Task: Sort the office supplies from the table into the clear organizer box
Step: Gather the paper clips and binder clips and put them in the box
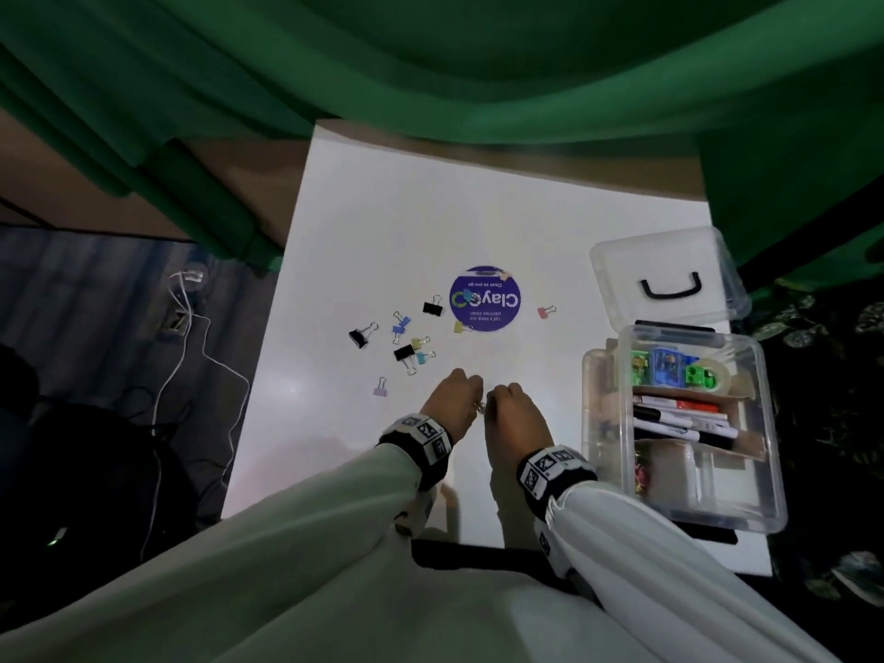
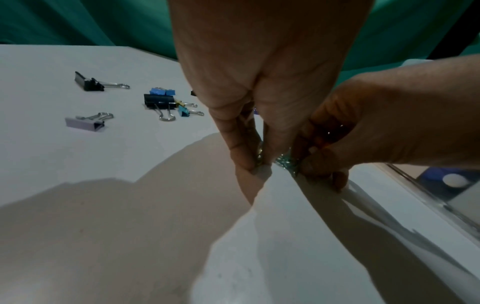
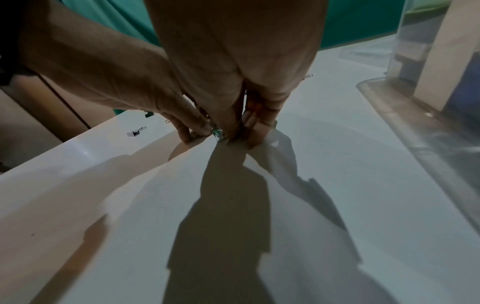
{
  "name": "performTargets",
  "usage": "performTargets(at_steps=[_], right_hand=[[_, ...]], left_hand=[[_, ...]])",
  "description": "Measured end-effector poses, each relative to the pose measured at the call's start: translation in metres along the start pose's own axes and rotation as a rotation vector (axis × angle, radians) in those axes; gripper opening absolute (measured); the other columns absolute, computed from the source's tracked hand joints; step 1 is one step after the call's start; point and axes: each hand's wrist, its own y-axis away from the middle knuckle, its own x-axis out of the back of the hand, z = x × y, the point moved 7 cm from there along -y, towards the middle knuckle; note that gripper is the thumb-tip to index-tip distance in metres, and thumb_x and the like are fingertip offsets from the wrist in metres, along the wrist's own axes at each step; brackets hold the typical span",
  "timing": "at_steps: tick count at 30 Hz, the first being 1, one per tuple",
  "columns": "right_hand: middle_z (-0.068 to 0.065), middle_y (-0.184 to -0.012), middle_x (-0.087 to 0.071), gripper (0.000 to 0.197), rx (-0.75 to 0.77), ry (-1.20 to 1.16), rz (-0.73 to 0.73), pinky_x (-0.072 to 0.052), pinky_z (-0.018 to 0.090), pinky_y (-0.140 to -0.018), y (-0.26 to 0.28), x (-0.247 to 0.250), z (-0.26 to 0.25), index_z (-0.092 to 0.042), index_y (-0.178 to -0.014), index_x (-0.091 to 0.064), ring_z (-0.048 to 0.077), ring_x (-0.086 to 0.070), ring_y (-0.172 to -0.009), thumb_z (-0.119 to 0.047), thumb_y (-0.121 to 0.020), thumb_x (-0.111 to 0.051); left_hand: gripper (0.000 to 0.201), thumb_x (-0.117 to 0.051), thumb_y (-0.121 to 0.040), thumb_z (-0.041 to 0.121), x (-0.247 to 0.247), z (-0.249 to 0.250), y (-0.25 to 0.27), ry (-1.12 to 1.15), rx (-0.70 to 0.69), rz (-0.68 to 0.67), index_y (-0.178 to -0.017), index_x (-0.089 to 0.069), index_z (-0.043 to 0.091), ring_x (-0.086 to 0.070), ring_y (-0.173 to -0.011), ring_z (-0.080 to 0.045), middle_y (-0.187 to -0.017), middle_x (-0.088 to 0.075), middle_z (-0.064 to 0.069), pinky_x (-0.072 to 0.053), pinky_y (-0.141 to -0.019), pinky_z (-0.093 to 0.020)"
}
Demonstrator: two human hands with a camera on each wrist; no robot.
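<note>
Green cloth hangs behind the white desk (image 1: 430, 222) where I sit. My left hand (image 1: 452, 399) and right hand (image 1: 514, 413) meet at the desk's near middle, fingertips down on the surface, both pinching a small glittery bunch of clips (image 2: 285, 161) between them. What kind of clips they are is too small to tell. Fingers of each hand are curled round the bunch, which touches the desk.

From my hands, loose binder clips lie toward 11 o'clock: a lilac clip (image 1: 381, 388) nearest, a black clip (image 1: 404, 352) with a teal clip (image 1: 423, 357) and a yellow clip (image 1: 418, 343) just beside it, a blue clip (image 1: 401, 323) beyond, another black one (image 1: 359, 336) at 10 o'clock. A third black clip (image 1: 433, 307) sits just left of a round purple sticker (image 1: 485, 299) at 12 o'clock, and a pink clip (image 1: 544, 312) lies at 1 o'clock.

At 3 o'clock stands the clear box (image 1: 765, 423), lid (image 1: 669, 260) tipped open behind it. Its far compartment holds green and blue items and a tape roll (image 1: 715, 373); the middle one holds markers (image 1: 679, 421); small coloured clips show in the near one.
</note>
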Motion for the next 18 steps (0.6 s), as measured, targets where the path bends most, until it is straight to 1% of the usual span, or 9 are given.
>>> performTargets(at_steps=[2,4,6,8,10,13,15,16,18], right_hand=[[0.005,-0.094,-0.054,0.012,0.017,0.021,0.003,-0.046,0.034,-0.066,-0.004,0.003,-0.002,-0.011,-0.096,-0.056,0.024,-0.054,-0.078,-0.015,-0.093,-0.045],[0.005,-0.091,-0.053,0.011,-0.006,0.017,-0.016,-0.044,0.033,-0.065,-0.005,0.007,0.000,-0.011,-0.093,-0.056,0.024,-0.053,-0.074,-0.014,-0.091,-0.045],[0.005,-0.087,-0.053,0.009,-0.031,0.017,-0.044,-0.043,0.032,-0.065,-0.004,0.012,0.005,-0.012,-0.087,-0.056,0.026,-0.055,-0.075,-0.009,-0.086,-0.047],[0.008,-0.088,-0.057,0.012,-0.044,-0.020,-0.054,-0.045,0.031,-0.068,-0.005,0.018,0.010,-0.010,-0.086,-0.058,0.029,-0.058,-0.080,-0.005,-0.080,-0.049],[0.009,-0.090,-0.063,0.015,-0.055,-0.082,-0.042,-0.049,0.032,-0.072,-0.005,0.026,0.016,-0.011,-0.086,-0.061,0.030,-0.061,-0.084,-0.004,-0.078,-0.051],[0.005,-0.088,-0.067,0.016,-0.060,-0.198,0.024,-0.053,0.034,-0.075,0.000,0.044,0.018,-0.014,-0.081,-0.061,0.025,-0.063,-0.082,-0.001,-0.078,-0.052],[0.003,-0.082,-0.065,0.015,-0.036,-0.263,0.090,-0.050,0.031,-0.069,0.008,0.062,0.017,-0.014,-0.079,-0.060,0.022,-0.061,-0.077,-0.001,-0.080,-0.053],[0.002,-0.080,-0.064,0.013,-0.018,-0.293,0.117,-0.048,0.030,-0.066,0.014,0.072,0.017,-0.013,-0.080,-0.060,0.020,-0.060,-0.074,-0.001,-0.081,-0.055],[0.000,-0.077,-0.064,0.012,0.011,-0.370,0.155,-0.052,0.032,-0.064,0.027,0.092,0.020,-0.014,-0.082,-0.062,0.019,-0.061,-0.071,-0.002,-0.083,-0.057]], left_hand=[[0.014,-0.058,-0.085,0.005,0.002,-0.001,-0.005,0.020,0.012,0.018,-0.098,-0.057,0.009,-0.058,-0.087,-0.033,-0.102,-0.053,-0.013,-0.044,-0.073,-0.035],[0.014,-0.056,-0.086,0.004,0.004,0.001,-0.006,0.021,0.022,0.011,-0.099,-0.058,0.007,-0.057,-0.090,-0.034,-0.104,-0.054,-0.015,-0.042,-0.074,-0.036],[0.015,-0.056,-0.086,0.004,0.008,0.001,-0.003,0.030,0.051,-0.003,-0.100,-0.060,0.006,-0.056,-0.092,-0.035,-0.105,-0.055,-0.017,-0.042,-0.075,-0.036],[0.015,-0.058,-0.084,0.004,0.012,-0.001,0.000,0.051,0.053,-0.006,-0.098,-0.062,0.007,-0.057,-0.093,-0.035,-0.104,-0.058,-0.017,-0.042,-0.074,-0.034],[0.015,-0.059,-0.080,0.003,0.016,-0.004,0.003,0.081,0.056,-0.003,-0.093,-0.065,0.008,-0.059,-0.092,-0.035,-0.100,-0.062,-0.016,-0.042,-0.073,-0.031],[0.016,-0.058,-0.077,0.001,0.025,-0.006,0.010,0.143,0.069,0.002,-0.087,-0.067,0.010,-0.063,-0.087,-0.032,-0.092,-0.069,-0.013,-0.045,-0.071,-0.028],[0.015,-0.057,-0.075,0.001,0.031,0.000,0.016,0.215,0.060,-0.003,-0.082,-0.066,0.011,-0.065,-0.078,-0.030,-0.083,-0.070,-0.010,-0.045,-0.065,-0.024],[0.015,-0.058,-0.074,0.000,0.034,0.004,0.019,0.260,0.043,-0.002,-0.079,-0.065,0.011,-0.065,-0.074,-0.029,-0.077,-0.069,-0.008,-0.048,-0.063,-0.025],[0.013,-0.060,-0.073,0.002,0.043,0.020,0.028,0.327,-0.013,0.016,-0.077,-0.065,0.013,-0.064,-0.071,-0.024,-0.071,-0.066,-0.003,-0.053,-0.066,-0.031]])
